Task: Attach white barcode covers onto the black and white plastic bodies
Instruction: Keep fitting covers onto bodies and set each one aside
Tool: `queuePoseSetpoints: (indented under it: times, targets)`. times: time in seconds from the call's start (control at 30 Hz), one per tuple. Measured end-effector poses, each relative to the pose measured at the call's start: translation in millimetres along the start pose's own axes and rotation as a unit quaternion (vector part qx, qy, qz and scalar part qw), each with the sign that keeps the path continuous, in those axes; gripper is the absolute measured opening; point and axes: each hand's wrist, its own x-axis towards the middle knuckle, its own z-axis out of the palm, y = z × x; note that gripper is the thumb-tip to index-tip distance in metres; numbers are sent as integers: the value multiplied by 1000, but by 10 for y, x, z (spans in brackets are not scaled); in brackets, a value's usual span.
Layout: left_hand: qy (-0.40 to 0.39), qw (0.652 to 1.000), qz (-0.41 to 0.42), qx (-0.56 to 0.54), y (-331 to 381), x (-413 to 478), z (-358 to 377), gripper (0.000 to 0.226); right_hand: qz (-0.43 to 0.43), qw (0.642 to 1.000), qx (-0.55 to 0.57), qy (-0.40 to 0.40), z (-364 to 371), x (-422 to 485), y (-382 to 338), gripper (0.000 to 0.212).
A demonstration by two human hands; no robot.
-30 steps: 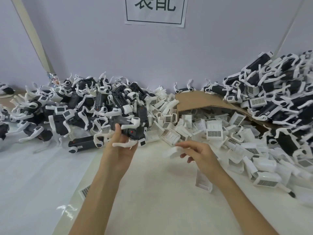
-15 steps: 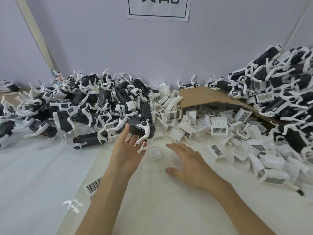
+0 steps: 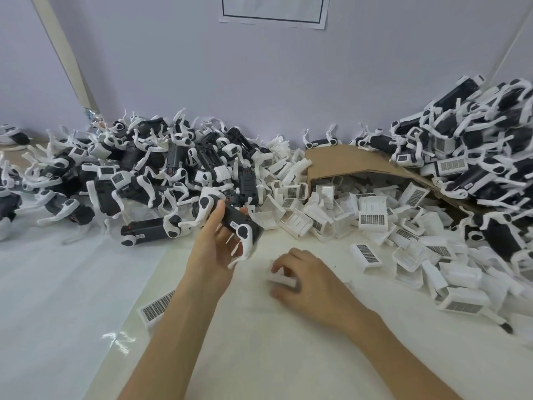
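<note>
The head-worn camera looks forward and down, close over the table (image 3: 259, 356), toward the wall (image 3: 259, 82).

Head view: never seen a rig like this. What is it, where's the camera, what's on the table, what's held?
There is no machine here. A person works with bare hands, and the single camera sits on their head, looking forward and down. The left hand grips a black and white plastic body. The right hand curls its fingers round a white barcode cover lying on the white table. One heap of bodies lies at the left and another at the right. A tipped cardboard box spills loose covers.
</note>
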Motion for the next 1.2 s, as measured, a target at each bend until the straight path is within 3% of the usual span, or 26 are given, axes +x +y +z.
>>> queuePoseSetpoints:
  times: [0.07,0.2,0.3,0.43,0.67,0.83,1.03,1.2]
  targets:
    - [-6,1000,1,30,1,-16,25,64,15,998,39,48,-26,0,22,15]
    - [-8,995,39,94,-43,-41,76,74,43,977,172,121,-183,1,49,15]
    - [-1,985,60,160,-73,-44,109,67,52,957,258,120,-293,-16,52,16]
    - [-20,973,24,228,-118,-61,119,72,57,933,341,101,-313,-29,37,15]
    - [-62,958,-4,281,-187,-132,190,64,64,906,405,105,-318,-26,-19,33]
    - [-85,955,-24,284,-219,-169,213,66,80,861,481,141,-336,-7,-17,55]
    - [-104,953,-20,285,-230,-161,194,64,77,863,486,114,-358,-1,38,37]
    - [-99,953,-8,286,-234,-140,171,63,79,865,482,112,-356,2,6,35]
